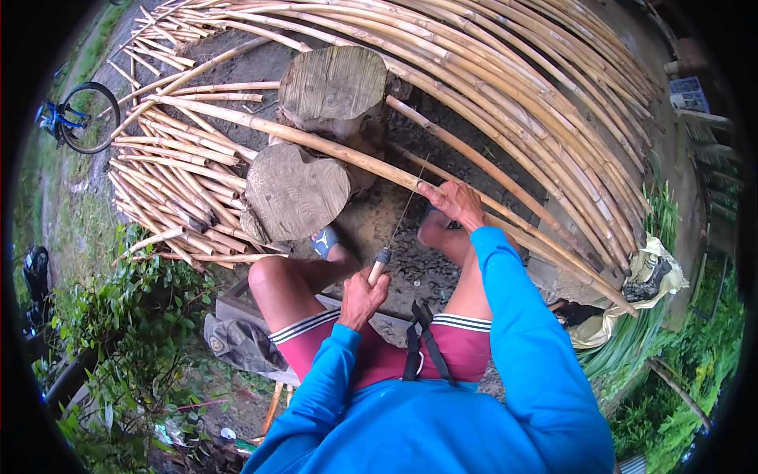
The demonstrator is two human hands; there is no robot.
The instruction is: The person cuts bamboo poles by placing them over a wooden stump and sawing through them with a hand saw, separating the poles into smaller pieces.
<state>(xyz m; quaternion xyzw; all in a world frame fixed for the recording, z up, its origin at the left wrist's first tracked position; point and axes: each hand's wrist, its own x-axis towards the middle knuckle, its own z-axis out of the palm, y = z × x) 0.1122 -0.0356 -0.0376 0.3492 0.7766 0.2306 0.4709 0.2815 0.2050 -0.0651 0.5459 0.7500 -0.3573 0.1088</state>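
Note:
A long bamboo pole point(339, 152) slants across in front of me, passing over the two wood blocks. My right hand point(455, 204) is closed around it, right of the blocks. My left hand point(363, 300) grips the wooden handle of a thin-bladed tool point(382, 261) near my knees. Its long, narrow blade shows edge-on and reaches up to the pole just left of my right hand. Whether the edge has teeth is too fine to tell. The nearer block point(296, 193) and the farther block point(333, 83) are thick sawn stumps with flat tops.
Long bamboo poles point(505, 95) lie side by side at the far right. Cut bamboo pieces point(178, 174) are heaped at left. A blue bicycle point(79, 118) stands beyond them. Leafy plants point(134, 324) grow at the lower left; a pale sack point(659, 272) lies right.

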